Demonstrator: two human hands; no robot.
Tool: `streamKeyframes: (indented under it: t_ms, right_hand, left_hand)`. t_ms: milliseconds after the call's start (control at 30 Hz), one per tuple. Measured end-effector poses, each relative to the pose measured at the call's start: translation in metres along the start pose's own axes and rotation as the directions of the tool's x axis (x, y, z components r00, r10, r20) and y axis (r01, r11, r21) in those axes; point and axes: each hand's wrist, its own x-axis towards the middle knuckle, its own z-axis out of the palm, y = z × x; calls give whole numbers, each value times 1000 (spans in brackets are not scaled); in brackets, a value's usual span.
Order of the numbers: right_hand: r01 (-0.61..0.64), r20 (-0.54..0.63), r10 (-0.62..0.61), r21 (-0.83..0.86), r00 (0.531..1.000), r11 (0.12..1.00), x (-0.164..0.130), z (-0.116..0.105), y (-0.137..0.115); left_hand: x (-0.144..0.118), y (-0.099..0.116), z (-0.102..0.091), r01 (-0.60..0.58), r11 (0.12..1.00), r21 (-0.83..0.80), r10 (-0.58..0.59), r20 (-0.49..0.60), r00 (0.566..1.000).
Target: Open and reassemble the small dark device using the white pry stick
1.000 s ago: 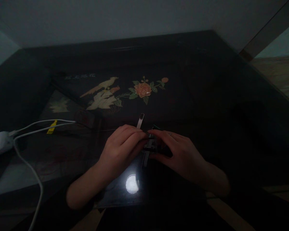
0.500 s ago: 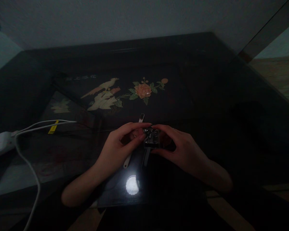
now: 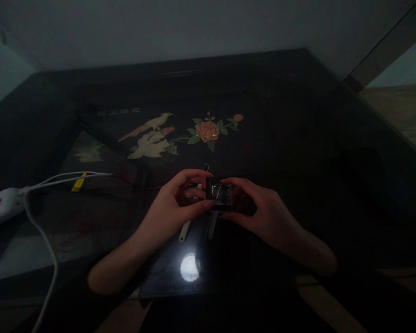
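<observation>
– What's nearest?
– A light spot (image 3: 189, 268) on the dark table (image 3: 298, 138).
– And the hands?
– Left hand (image 3: 175, 208) and right hand (image 3: 263, 212) pinch a small metal piece (image 3: 219, 195) between them, above the tabletop.
– Beyond?
– A flower picture (image 3: 207, 131).

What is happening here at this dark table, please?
A person holds a small dark metal object between both hands above a glossy dark table. The left hand pinches its left side, the right hand its right side. Two pale slim strips lie on the table just below the hands; what they are is too dim to tell. A white device with cables lies at the far left.
</observation>
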Motion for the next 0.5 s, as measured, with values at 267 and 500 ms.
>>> streamKeyframes:
  t_ms: [267,500]
  right_hand:
    - [-18,-29,20,78,999,997,1,-1,1]
    - [2,-143,36,260,989,966,-2,2,0]
  left_hand:
    - [-1,1,4,-56,998,-4,56,-38,998]
    - [-4,4,7,-152,963,220,175,-86,981]
